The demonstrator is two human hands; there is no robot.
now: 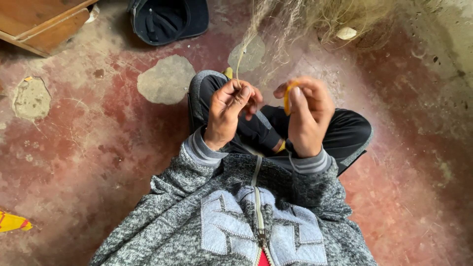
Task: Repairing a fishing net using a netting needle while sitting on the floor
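Left hand [227,112]: its grip is pinched together on a pale strand of the fishing net [295,19], thumb pressed against the curled fingers, just above the person's crossed legs.
Right hand [306,116]: its grip is clamped on a small orange netting needle [287,96], held upright between thumb and fingertips, just beside the left grip.
Fishing net: a fine, pale tangle that rises away from both grips toward the top of the view, with a whitish float [346,33] lying in it.
Beyond the grips: a dark cap [167,19] lies upside down on the floor [88,148], and a wooden board [44,22] sits farther out to the left.
Floor: worn red paint with grey bare patches.
Behind the left grip, far out: a yellow scrap [14,222] at the edge of view.
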